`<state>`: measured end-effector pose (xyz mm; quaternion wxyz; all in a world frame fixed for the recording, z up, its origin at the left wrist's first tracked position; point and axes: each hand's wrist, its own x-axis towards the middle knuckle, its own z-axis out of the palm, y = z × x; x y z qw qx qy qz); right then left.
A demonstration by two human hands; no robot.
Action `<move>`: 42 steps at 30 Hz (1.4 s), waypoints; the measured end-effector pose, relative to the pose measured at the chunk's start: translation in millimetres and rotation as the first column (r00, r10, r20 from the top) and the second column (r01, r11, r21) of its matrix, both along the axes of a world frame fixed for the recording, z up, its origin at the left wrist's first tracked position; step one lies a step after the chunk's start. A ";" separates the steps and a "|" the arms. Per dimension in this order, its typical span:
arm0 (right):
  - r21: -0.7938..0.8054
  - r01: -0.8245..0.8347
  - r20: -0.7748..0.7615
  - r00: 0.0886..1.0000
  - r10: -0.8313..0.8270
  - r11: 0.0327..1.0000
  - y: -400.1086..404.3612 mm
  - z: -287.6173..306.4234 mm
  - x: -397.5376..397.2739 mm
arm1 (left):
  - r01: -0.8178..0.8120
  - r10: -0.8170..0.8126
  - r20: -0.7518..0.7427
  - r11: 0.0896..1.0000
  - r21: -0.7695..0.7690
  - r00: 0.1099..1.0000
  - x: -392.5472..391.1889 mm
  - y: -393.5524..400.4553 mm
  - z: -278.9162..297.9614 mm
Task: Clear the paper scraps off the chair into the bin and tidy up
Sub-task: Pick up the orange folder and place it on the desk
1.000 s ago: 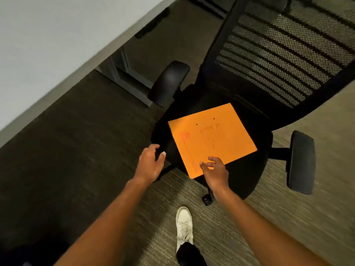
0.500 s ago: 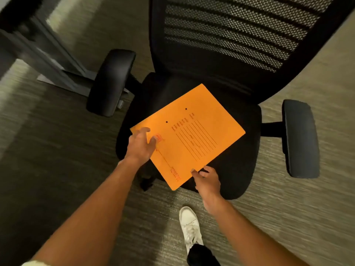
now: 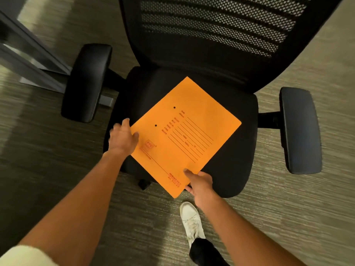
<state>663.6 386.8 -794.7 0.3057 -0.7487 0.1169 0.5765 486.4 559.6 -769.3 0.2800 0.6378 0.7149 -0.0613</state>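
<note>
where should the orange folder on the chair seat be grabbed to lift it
Probably by the near corner of the orange folder, approached from the front of the chair. The folder lies flat on the seat, but that corner overhangs the front edge, so fingers can slip under it. The right hand already pinches there, thumb on top; the left hand rests at the left edge to steady it.

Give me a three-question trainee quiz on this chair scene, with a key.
1. True or false: the orange folder lies on the chair seat.
2. Which of the hands pinches the folder's near corner? A) left hand B) right hand
3. Fill in: the chair's backrest is black ____.

Key: 1 true; 2 B, thumb on top, fingers under the edge; the left hand rests at the folder's left edge; 3 mesh.
</note>
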 end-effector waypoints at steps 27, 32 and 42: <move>0.438 -0.281 0.215 0.955 0.204 0.854 -14.1 182.5 17.6 | -0.284 0.320 0.463 0.947 -0.148 0.827 -101.7 -149.7 199.1; 0.552 -0.411 0.248 0.912 0.328 0.725 -2.4 252.0 -30.9 | -0.422 0.373 0.514 0.906 -0.025 0.772 -152.2 -190.0 279.2; 0.735 -0.579 0.358 0.773 0.523 0.352 -7.2 400.1 -167.8 | -0.671 0.426 0.621 0.707 0.226 0.658 -262.4 -304.8 432.1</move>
